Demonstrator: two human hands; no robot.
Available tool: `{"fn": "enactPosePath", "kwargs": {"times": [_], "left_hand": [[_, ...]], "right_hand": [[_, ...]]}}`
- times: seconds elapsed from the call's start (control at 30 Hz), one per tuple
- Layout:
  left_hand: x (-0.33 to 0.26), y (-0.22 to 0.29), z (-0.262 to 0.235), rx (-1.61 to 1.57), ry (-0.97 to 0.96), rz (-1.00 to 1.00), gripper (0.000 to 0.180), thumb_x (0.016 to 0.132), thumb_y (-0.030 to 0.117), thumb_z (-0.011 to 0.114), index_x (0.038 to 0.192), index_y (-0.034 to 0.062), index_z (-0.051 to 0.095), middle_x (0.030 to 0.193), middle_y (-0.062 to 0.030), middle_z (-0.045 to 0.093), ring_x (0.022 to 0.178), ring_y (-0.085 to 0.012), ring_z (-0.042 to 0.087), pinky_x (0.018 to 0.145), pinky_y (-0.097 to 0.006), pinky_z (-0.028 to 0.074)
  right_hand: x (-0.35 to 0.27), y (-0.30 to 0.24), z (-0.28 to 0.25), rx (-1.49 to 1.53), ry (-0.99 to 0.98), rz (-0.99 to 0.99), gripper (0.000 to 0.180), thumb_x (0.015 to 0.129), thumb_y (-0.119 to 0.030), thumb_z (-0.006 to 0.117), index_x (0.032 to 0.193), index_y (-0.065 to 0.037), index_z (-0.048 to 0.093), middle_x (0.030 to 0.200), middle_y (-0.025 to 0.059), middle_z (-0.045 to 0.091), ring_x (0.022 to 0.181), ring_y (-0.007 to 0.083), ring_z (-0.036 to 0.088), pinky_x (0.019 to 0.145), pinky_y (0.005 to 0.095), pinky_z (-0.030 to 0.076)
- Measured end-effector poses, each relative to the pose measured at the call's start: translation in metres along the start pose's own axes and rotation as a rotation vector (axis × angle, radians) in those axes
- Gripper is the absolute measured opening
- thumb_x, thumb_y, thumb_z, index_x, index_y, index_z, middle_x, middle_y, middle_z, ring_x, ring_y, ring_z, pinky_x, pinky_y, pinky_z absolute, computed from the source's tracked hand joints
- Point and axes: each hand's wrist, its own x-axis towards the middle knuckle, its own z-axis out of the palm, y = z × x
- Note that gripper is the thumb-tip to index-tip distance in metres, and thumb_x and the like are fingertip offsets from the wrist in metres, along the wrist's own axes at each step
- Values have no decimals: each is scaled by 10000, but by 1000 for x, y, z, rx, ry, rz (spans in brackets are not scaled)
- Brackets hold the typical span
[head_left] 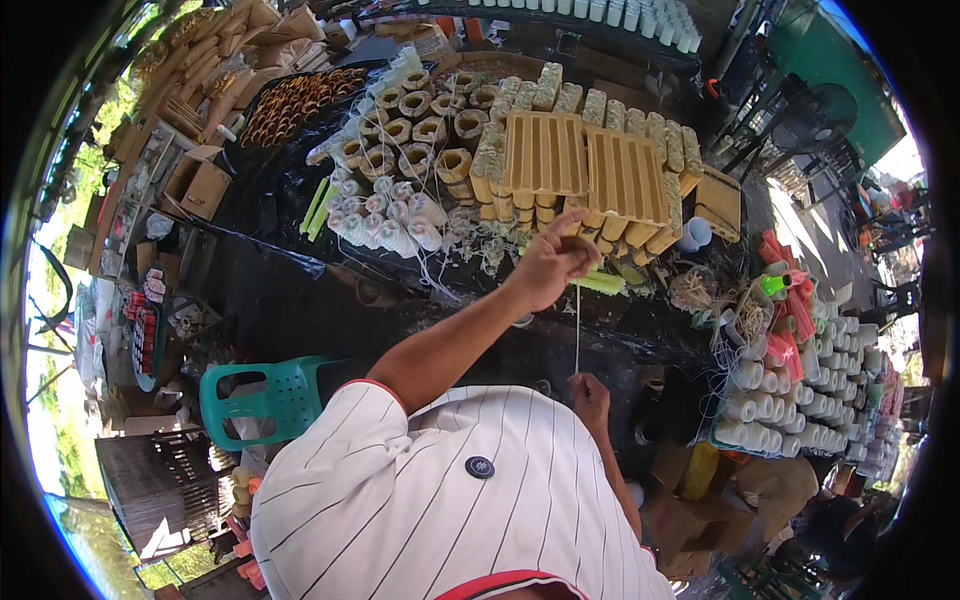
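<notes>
A thin white cord point(577, 330) runs straight down between my two hands. My left hand point(550, 268) is raised at the near edge of the work table, its fingers curled around the upper end of the cord and one finger pointing up. Lower down, close to my shirt, my right hand point(590, 398) is closed on the cord's other end. Just beyond my left hand, two tan ridged panels point(545, 155) lie on stacked tan blocks with speckled tops point(676, 145). A bright green strip point(602, 283) lies on the table beside my left hand.
Hollow tan cylinders point(416, 160) and white-wrapped bundles point(385, 215) stand to the left on the table. A pale blue cup point(694, 236) sits right of the blocks. Many white rolls point(770, 410) are piled at right. A green plastic chair point(262, 400) stands at my left.
</notes>
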Motion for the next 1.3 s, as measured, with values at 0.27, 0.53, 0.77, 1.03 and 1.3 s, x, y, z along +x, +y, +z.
{"fn": "enactPosePath", "kwargs": {"times": [0.27, 0.53, 0.77, 1.03, 1.3], "left_hand": [[-84, -17, 30, 803, -442, -159, 736, 977, -125, 535, 1630, 117, 298, 973, -137, 746, 818, -190, 690, 749, -338, 565], [-94, -20, 20, 910, -467, -77, 691, 886, -132, 537, 1539, 16, 363, 945, -204, 774, 895, -338, 776, 832, -426, 598], [-109, -28, -4, 988, -319, -95, 673, 882, -91, 604, 1521, 54, 452, 950, -170, 765, 872, -256, 760, 771, -356, 596], [-116, -49, -20, 902, -98, 15, 203, 818, -1, 740, 1017, -2, 782, 971, -110, 736, 921, -219, 721, 813, -347, 569], [-142, -54, -36, 1228, -95, 95, 167, 837, 35, 692, 968, -31, 771, 782, -239, 718, 740, -389, 737, 683, -434, 572]], "right_hand": [[3, -106, -40, 638, 54, -202, 446, 946, -32, 758, 1387, -30, 689, 1370, 164, 679, 1222, 213, 658, 1007, 354, 540], [1, -93, -18, 464, 200, -199, 282, 870, 163, 739, 1106, 14, 783, 1059, 90, 756, 949, 163, 705, 872, 291, 570], [7, -119, -2, -29, 189, -238, 102, 932, 74, 695, 878, -8, 665, 876, 10, 708, 812, 77, 631, 750, 243, 494], [19, -108, -1, 116, 80, -19, 109, 1002, -15, 686, 894, -25, 671, 750, -58, 574, 684, 20, 472, 614, 214, 352], [34, -74, 14, 349, -61, 15, 129, 1030, -102, 718, 957, -2, 680, 824, -27, 660, 726, 28, 526, 664, 204, 402]]}}
